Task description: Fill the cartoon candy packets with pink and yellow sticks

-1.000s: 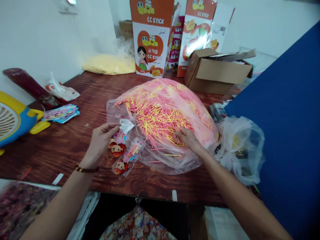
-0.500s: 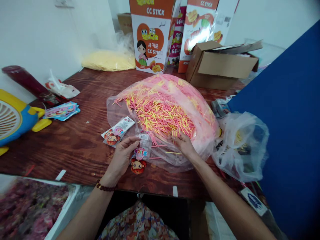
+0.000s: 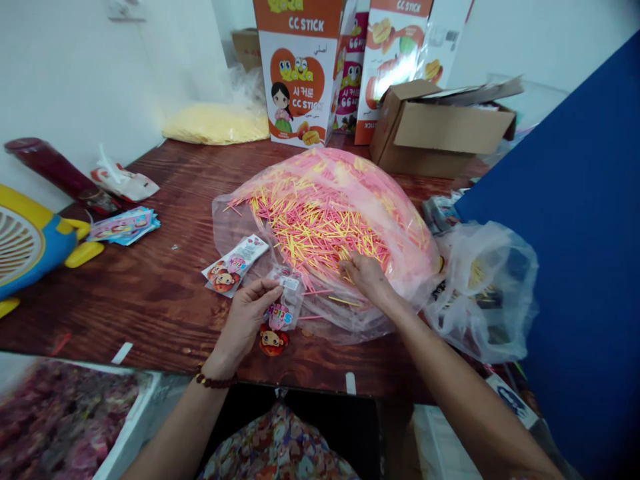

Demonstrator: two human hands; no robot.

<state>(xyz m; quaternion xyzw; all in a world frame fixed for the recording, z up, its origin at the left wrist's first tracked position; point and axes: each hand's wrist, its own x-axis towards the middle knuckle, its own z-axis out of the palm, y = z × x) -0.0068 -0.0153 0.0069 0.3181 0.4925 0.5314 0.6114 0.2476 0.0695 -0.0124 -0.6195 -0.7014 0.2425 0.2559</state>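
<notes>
My left hand (image 3: pixel 246 315) pinches the upper edge of a clear printed packet (image 3: pixel 285 308), which hangs over the near edge of a big plastic bag (image 3: pixel 227 220). Inside that bag lies a large heap of thin pink and yellow sticks (image 3: pixel 310 223). My right hand (image 3: pixel 369 275) is at the heap's near right side, fingers closed on a few sticks, their tips partly hidden. A small pile of the same printed packets (image 3: pixel 237 263) rests left of the bag.
Printed cartons (image 3: pixel 300 80) and an open cardboard box (image 3: pixel 445 130) stand at the back. A white plastic bag (image 3: pixel 485 287) and blue panel (image 3: pixel 565 233) are on the right. Blue packets (image 3: pixel 125 225) and a yellow-and-blue fan (image 3: pixel 25 233) are on the left.
My right hand has moved slightly up and into the heap, its fingers now among the sticks. My left hand still holds the packet, turned slightly.
</notes>
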